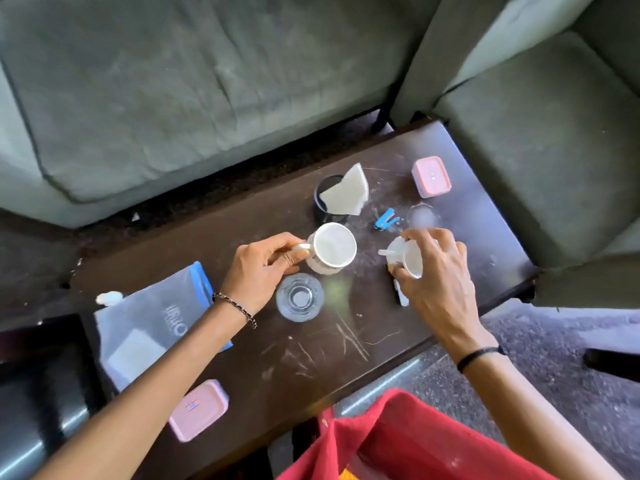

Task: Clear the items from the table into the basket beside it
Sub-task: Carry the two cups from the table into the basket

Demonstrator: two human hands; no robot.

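Observation:
On the dark wooden table (311, 358), my left hand (259, 268) grips the handle of an upright white mug (332, 249). My right hand (440, 275) holds a second white mug (408, 256), tilted, with its handle pointing left. A clear glass (300, 297) stands just in front of the first mug. Behind it are a black holder with white napkins (346, 194), a blue stapler (386, 220) and another clear glass (423, 214). One pink lidded box (432, 176) sits far right, another (198, 409) near left. A blue-edged plastic pouch (152, 327) lies left.
A red fabric basket (398, 441) is at the table's near edge, below my right arm. Grey-green sofas (173, 81) border the table's far side and right end. A small white object (401, 296) lies partly under my right hand.

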